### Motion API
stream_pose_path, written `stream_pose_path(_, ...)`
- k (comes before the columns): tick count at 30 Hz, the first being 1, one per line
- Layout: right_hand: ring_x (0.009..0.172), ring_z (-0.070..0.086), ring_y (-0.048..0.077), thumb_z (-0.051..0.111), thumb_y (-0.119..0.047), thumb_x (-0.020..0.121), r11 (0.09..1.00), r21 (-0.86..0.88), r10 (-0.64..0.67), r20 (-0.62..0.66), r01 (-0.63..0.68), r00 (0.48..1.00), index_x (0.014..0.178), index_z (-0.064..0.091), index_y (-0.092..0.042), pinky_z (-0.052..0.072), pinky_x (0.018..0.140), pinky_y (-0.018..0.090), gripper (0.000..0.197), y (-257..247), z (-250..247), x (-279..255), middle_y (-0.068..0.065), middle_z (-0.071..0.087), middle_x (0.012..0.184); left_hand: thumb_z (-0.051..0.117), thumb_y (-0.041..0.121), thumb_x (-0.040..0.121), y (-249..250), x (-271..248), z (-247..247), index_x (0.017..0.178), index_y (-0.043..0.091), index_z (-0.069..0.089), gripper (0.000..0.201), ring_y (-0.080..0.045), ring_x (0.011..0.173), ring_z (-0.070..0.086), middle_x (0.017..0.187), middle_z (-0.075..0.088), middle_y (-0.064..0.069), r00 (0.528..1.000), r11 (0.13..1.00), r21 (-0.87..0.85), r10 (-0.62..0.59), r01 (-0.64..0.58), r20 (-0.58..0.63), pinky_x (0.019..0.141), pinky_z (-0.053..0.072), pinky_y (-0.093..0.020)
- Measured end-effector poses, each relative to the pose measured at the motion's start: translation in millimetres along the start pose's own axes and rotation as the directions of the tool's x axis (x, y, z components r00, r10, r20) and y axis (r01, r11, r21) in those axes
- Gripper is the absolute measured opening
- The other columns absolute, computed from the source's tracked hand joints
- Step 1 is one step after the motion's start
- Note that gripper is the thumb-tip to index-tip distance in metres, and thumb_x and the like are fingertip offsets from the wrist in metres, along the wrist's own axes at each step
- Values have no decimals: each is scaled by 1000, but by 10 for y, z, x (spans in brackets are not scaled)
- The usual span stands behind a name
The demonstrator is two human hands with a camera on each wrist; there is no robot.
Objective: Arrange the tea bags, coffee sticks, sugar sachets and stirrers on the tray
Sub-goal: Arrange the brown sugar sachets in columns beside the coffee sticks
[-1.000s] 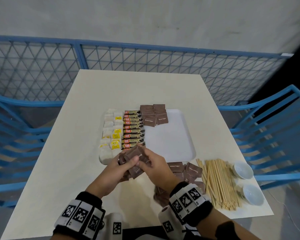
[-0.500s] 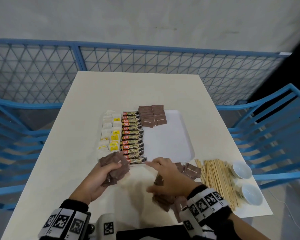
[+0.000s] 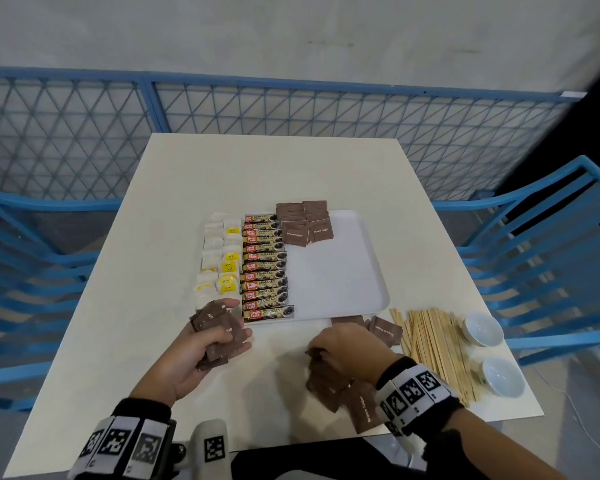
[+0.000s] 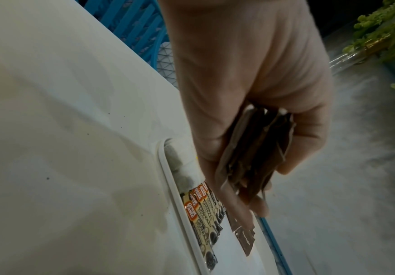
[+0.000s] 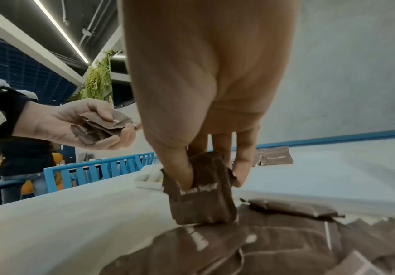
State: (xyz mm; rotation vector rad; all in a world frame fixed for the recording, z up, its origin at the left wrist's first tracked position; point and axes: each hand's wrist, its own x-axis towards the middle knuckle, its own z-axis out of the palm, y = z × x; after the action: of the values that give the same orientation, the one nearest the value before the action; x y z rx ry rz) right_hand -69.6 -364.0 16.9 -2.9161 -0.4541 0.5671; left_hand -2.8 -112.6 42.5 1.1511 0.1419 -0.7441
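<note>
Left hand (image 3: 201, 344): clutching bundle of sugar sachets (image 3: 219, 329). Right hand (image 3: 347, 348): pinching one sachet (image 5: 201, 189) above loose pile (image 5: 274, 247).

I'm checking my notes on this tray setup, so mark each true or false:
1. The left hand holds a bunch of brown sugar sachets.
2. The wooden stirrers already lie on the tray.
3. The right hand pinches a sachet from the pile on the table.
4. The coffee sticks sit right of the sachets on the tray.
1. True: the left hand grips a bunch of brown sugar sachets.
2. False: the wooden stirrers lie on the cream table, beside the white tray.
3. True: the right hand pinches one brown sachet.
4. False: the coffee sticks lie left of the tray's sachets.
</note>
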Motion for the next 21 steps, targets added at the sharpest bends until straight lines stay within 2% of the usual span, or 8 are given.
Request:
stream_pose_path(3,102,59,24,43,-17,94,997,67,48,-85,-43,995,116,56,-20,48,84,37,26,3,-49,-6,2,64,110,46,-18,83,-20,-13,49,105,13,63,41,-27,84,69,77,61,-8,1000,1000,22,4,-4,8,76,59,-37)
stream_pose_path(5,98,59,19,44,-20,96,959,274,125,-155,-79,980,118,52,-20,47,83,30,23,-4,-130,-41,1,65,110,56,-11,80,-31,-5,90,107,14,62,37,-23,79,68,74,59,-7,1000,1000,22,11,-11,3,73,59,-32)
stream_pose_path(9,80,58,4,59,-23,90,618,783,325,-171,-72,930,110,54,-21,43,73,10,21,-108,-361,-55,-14,62,88,68,4,67,-39,25,198,107,15,62,41,-19,74,67,83,56,-11,1000,1000,-5,16,-16,6,71,58,-29)
stream_pose_path(12,94,63,27,64,-15,87,362,931,302,-158,40,940,107,58,-18,52,87,35,21,-240,-447,7,5,67,101,75,11,63,-33,44,295,108,16,63,47,-21,83,68,94,66,-10,999,1000,8,0,-1,42,73,58,-31)
stream_pose_path(15,86,63,24,62,-4,86,108,989,266,-123,97,956,112,55,-7,56,78,33,27,-372,-467,81,13,63,98,83,18,65,-11,45,395,113,15,61,53,-18,89,70,103,71,-7,996,997,75,-6,-1,93,69,57,-30)
stream_pose_path(16,83,62,21,64,-3,84,93,990,274,-127,106,953,110,56,-10,55,76,29,28,-406,-463,106,11,61,95,79,17,70,3,30,431,114,14,61,48,-16,84,70,98,72,-6,995,996,94,-6,-4,97,65,56,-29)
stream_pose_path(18,76,58,12,70,-9,81,187,977,320,-160,104,934,102,58,-19,50,72,23,27,-442,-445,159,5,59,87,75,16,73,15,14,463,113,16,62,42,-15,74,67,89,72,-4,995,994,111,-6,-5,97,60,53,-27)
stream_pose_path(21,71,52,-1,74,-17,78,323,941,358,-218,99,908,96,60,-25,42,66,11,24,-475,-419,180,-7,57,85,77,27,63,22,-18,444,116,20,63,55,-23,83,63,95,70,-9,994,991,132,-16,2,108,72,49,-33)
